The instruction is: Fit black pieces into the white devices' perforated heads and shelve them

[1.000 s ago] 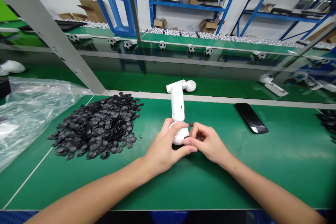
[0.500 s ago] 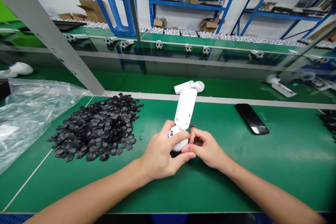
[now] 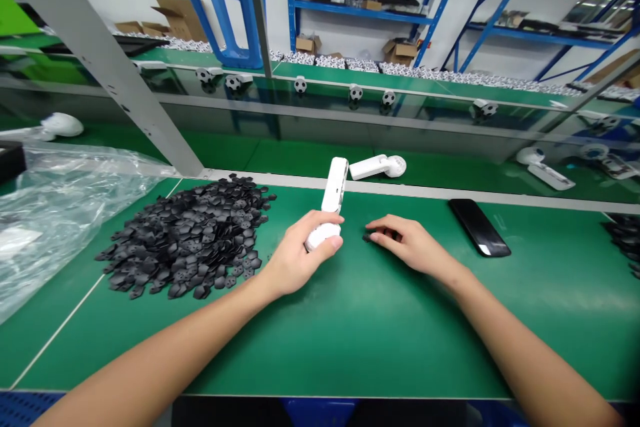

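My left hand (image 3: 300, 250) is closed round the rounded end of a white device (image 3: 335, 187), whose flat body points away from me over the green table. To its right, my right hand (image 3: 407, 240) is low over the tabletop, thumb and index finger at a small black piece (image 3: 367, 237). Whether the fingers grip that piece or only touch it is hard to tell. A large heap of black pieces (image 3: 193, 237) lies left of my left hand. Behind the hands, a second white device (image 3: 377, 167) lies past the table's back rail.
A black phone (image 3: 480, 227) lies on the right. Clear plastic wrap (image 3: 65, 213) covers the left side, beside a slanted metal post (image 3: 145, 107). More black pieces (image 3: 625, 240) sit at the right edge. White devices with football-patterned balls line the farther bench (image 3: 420, 83).
My left hand has moved left and turned the device. My right hand has come away from it to the right, to the small black piece on the table.
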`<control>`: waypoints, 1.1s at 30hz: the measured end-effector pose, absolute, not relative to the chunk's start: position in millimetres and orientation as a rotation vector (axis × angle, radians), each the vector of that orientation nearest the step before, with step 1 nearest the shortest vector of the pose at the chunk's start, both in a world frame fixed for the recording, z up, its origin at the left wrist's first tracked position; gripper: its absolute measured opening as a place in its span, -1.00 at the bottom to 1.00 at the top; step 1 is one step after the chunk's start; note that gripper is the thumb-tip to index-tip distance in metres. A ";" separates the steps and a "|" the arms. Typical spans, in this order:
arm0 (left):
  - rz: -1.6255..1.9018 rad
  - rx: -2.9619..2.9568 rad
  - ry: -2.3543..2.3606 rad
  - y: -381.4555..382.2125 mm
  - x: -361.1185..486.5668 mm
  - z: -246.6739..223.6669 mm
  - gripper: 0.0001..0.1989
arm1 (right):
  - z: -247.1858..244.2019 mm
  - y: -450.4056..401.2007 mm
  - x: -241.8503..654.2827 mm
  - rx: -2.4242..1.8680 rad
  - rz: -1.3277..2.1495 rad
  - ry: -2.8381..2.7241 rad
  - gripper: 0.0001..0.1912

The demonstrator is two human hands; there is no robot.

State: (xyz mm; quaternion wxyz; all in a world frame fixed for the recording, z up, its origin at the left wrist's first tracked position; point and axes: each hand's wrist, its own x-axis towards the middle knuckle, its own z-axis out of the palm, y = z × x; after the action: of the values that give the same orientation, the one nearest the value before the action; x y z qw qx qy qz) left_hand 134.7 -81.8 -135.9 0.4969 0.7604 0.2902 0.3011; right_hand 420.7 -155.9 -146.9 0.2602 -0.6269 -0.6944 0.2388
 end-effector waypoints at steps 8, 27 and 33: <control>0.811 1.871 0.691 -91.2 133.2 -132.3 -0.14 | -156.7 -156.2 408.9 -1.761 0.445 -1.999 -0.75; 0.597 1.749 0.712 -95.3 145.7 -141.3 -0.40 | -129.5 -172.3 371.9 -1.403 1.271 -1.160 -0.64; 0.598 1.859 0.694 -100.9 146.9 -140.7 -0.42 | -144.2 -173.4 361.2 -1.307 1.379 -1.179 -0.68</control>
State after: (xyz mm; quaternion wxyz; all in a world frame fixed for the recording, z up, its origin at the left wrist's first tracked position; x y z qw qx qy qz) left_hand 146.9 -100.9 -140.7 0.5094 0.7719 0.2881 0.2481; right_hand 361.2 -173.4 -144.2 0.4375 -0.5255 -0.4741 0.5546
